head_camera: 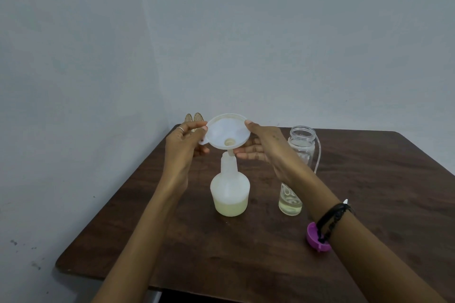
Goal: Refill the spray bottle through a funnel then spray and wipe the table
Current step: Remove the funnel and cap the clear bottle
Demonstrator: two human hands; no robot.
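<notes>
A white translucent spray bottle (230, 189) without its sprayer head stands on the dark wooden table (369, 179), a shallow layer of pale yellow liquid in its bottom. A white funnel (227, 134) sits tilted over the bottle's neck with its stem at the opening. My left hand (183, 147) pinches the funnel's left rim. My right hand (261, 145) holds the right rim, thumb on top and fingers beneath.
A clear open bottle (299, 152) with a little liquid stands to the right, partly behind my right arm. A purple cap (317, 238) lies near my right wrist. Two tan ribbed objects (193, 118) stand at the table's far left corner by the wall.
</notes>
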